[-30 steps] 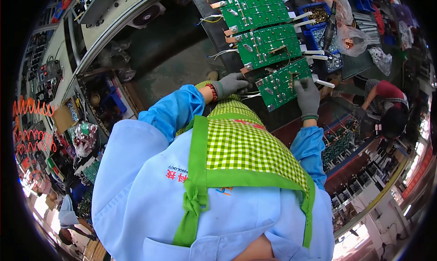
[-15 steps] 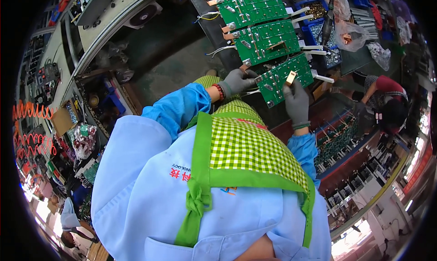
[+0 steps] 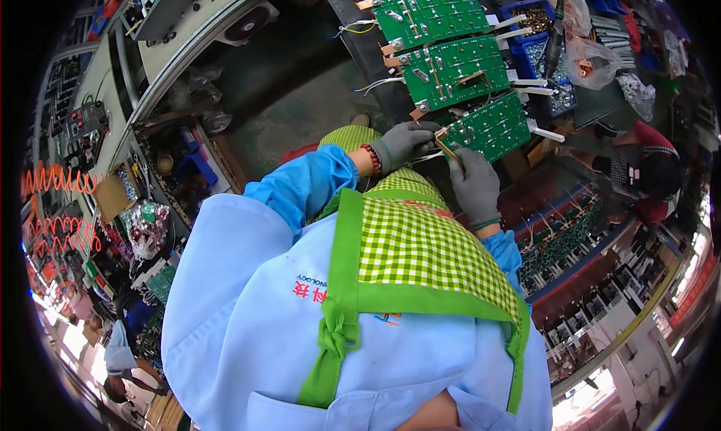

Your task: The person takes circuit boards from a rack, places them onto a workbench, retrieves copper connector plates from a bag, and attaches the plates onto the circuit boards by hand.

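The nearest green circuit board [image 3: 496,127] lies tilted at the near end of a row of similar boards. My gloved right hand [image 3: 476,184] is closed on a copper strip [image 3: 446,145], which lies along that board's left edge. At the strip's far end is my gloved left hand [image 3: 405,143], with its thumb and fingers pinched together by the board's corner. What those fingertips grip is too small to make out. Just beyond them, a copper tab with a screw [image 3: 421,108] juts from the neighbouring board [image 3: 458,70].
Blue bins [image 3: 529,18] of small metal parts stand right of the boards, beside a black screwdriver-like tool [image 3: 556,44] and plastic bags [image 3: 589,59]. White strips [image 3: 547,133] stick out from the boards' right ends. Another person [image 3: 650,172] is at the right, near a rack of boards [image 3: 559,224].
My right hand has brought the copper strip left and down, from above the board to its left edge. My left hand stays by the corner. The whole view has shifted slightly.
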`<action>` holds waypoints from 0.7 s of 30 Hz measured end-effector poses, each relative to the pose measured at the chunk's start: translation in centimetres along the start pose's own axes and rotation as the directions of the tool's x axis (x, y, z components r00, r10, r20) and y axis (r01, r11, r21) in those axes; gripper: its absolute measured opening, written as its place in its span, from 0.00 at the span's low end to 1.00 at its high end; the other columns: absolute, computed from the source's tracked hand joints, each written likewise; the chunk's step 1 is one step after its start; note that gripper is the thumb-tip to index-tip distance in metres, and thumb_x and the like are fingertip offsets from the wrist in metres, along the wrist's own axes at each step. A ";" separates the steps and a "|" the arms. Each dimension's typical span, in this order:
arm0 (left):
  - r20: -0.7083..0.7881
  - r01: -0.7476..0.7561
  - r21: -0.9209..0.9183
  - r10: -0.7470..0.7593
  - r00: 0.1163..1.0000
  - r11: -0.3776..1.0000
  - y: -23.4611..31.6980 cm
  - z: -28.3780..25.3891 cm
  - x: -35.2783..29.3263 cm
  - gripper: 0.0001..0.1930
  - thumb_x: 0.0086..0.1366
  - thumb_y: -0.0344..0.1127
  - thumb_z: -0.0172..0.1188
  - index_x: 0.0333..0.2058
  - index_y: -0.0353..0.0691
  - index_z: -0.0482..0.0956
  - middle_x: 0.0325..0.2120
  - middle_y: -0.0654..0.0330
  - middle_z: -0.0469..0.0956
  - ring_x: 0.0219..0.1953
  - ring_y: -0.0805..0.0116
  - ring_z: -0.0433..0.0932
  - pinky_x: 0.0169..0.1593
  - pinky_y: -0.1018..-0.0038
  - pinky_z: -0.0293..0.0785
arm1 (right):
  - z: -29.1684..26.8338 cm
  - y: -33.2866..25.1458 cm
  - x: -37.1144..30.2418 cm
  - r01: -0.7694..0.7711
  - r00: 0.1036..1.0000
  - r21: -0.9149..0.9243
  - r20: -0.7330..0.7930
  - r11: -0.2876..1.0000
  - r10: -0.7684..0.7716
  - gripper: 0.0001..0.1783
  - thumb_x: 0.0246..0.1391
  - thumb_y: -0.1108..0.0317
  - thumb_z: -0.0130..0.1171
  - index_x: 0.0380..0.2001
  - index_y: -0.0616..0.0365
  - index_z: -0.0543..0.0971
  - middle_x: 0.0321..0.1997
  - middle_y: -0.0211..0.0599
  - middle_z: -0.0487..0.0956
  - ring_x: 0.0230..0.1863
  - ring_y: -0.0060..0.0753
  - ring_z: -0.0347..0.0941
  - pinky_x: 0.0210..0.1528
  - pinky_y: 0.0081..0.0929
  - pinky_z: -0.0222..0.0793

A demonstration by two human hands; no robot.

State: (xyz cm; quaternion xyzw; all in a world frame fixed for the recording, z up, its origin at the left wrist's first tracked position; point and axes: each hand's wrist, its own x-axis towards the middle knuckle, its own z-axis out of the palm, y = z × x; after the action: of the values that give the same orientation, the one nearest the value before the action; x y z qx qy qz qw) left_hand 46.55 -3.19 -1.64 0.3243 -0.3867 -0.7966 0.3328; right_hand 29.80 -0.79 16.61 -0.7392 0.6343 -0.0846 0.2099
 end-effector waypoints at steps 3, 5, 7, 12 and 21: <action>-0.016 0.310 -0.364 -0.339 0.941 0.878 3.8 1.2 -0.5 0.14 0.66 0.31 0.49 0.49 0.36 0.74 0.37 0.65 0.76 0.32 0.81 0.71 0.36 0.85 0.71 | -0.8 -1.7 0.4 -0.027 0.998 0.010 -0.056 1.000 0.027 0.08 0.51 0.63 0.57 0.34 0.52 0.77 0.31 0.39 0.75 0.34 0.45 0.73 0.35 0.39 0.69; 0.007 0.257 -0.224 -0.262 0.965 0.940 4.2 1.7 -0.3 0.13 0.66 0.31 0.49 0.48 0.36 0.74 0.36 0.64 0.75 0.32 0.82 0.70 0.35 0.85 0.71 | -1.2 -1.8 0.4 -0.015 0.998 -0.002 -0.063 1.000 0.015 0.08 0.51 0.63 0.58 0.33 0.52 0.78 0.31 0.39 0.76 0.34 0.44 0.73 0.34 0.38 0.69; -0.011 0.409 -0.687 -0.571 0.821 0.601 7.2 2.6 -0.3 0.08 0.64 0.31 0.52 0.39 0.37 0.77 0.27 0.65 0.72 0.27 0.76 0.72 0.31 0.82 0.72 | -1.0 -2.1 0.4 -0.039 0.997 -0.018 -0.063 0.999 0.038 0.08 0.50 0.63 0.58 0.33 0.52 0.78 0.31 0.39 0.76 0.34 0.43 0.73 0.34 0.37 0.69; 0.077 0.418 -0.772 -0.582 0.810 0.480 6.4 1.7 -0.2 0.11 0.66 0.31 0.50 0.45 0.39 0.75 0.37 0.62 0.74 0.38 0.74 0.72 0.43 0.80 0.72 | -0.4 -2.1 0.8 0.054 0.994 0.024 -0.097 0.998 -0.052 0.07 0.50 0.64 0.59 0.32 0.52 0.78 0.31 0.37 0.75 0.33 0.43 0.73 0.34 0.37 0.69; 0.103 0.542 -0.512 -0.579 0.809 0.667 7.8 2.1 0.1 0.07 0.66 0.36 0.52 0.38 0.40 0.74 0.31 0.64 0.75 0.29 0.75 0.72 0.32 0.77 0.73 | 0.1 -3.3 2.4 0.058 0.996 -0.038 0.076 0.998 -0.055 0.09 0.53 0.59 0.55 0.30 0.52 0.76 0.29 0.40 0.75 0.31 0.47 0.73 0.31 0.41 0.68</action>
State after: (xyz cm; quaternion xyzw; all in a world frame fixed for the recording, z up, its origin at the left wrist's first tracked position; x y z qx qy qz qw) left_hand 47.06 -6.21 5.82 0.3523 -0.0275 -0.9218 0.1593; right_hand 33.25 -2.72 17.55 -0.7635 0.6066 -0.0500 0.2160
